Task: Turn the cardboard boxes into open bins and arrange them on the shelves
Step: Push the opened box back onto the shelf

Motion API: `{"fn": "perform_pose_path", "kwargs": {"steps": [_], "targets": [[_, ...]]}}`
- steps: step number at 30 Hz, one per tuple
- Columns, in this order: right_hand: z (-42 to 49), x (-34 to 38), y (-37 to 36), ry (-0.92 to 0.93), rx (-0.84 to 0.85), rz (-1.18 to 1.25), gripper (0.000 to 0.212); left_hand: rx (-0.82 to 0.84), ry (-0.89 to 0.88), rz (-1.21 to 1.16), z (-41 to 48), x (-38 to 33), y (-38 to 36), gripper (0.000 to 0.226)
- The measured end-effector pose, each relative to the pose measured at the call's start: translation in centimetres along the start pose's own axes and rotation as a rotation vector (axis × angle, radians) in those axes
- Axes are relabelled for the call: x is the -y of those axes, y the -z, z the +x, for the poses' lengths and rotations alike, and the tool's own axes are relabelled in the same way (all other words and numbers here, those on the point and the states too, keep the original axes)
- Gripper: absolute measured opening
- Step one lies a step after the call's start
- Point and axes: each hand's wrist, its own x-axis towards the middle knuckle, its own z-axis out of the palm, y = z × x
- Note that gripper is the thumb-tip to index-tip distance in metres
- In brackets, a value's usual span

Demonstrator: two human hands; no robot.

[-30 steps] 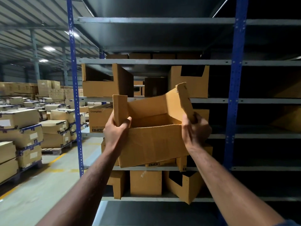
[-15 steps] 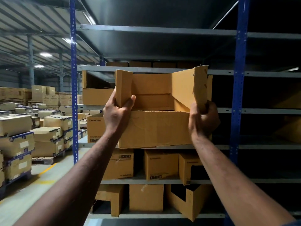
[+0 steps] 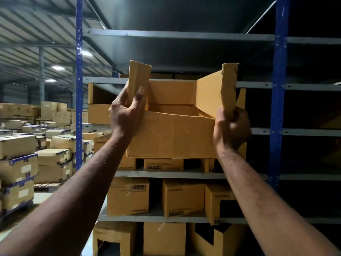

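Note:
An open-topped brown cardboard box (image 3: 171,135) with a cut-down front wall is held up in front of the shelving. My left hand (image 3: 125,115) grips its upright left front flap, thumb inside the flap. My right hand (image 3: 230,130) grips the torn right front flap from below. The box sits level, at the height of a grey shelf (image 3: 295,132) in the rack. Its inside looks empty.
Blue uprights (image 3: 278,108) frame the rack. Another cut box (image 3: 97,111) stands on the shelf behind on the left. Closed cartons (image 3: 129,196) fill the lower shelves. Stacked cartons on pallets (image 3: 18,163) stand across the aisle at left. The right bays are dark.
Both hands have lifted the box upward, from around the lower middle shelf to the level of a higher shelf, and it has levelled out. The grips stay the same.

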Motion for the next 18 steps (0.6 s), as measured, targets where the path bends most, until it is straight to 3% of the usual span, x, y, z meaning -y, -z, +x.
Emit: {"fn": "perform_pose_path", "kwargs": {"steps": [6,10,14,18], "targets": [[1.0,-2.6,-2.3,-0.026,0.106,-0.072,0.051,0.031,0.077,0.070,2.1,3.4,-2.0,0.071],[2.2,-4.1,-4.0,-0.050,0.356,-0.125,0.076,0.115,0.176,0.008,3.6,4.9,-3.4,0.064],[3.9,-6.9,-4.4,-0.075,0.576,-0.138,0.076,0.205,0.175,-0.030,4.3,6.2,-4.0,0.063],[4.4,-9.5,-5.3,-0.082,0.630,-0.169,0.084,0.114,0.271,0.019,4.8,8.5,-5.1,0.056]]}}
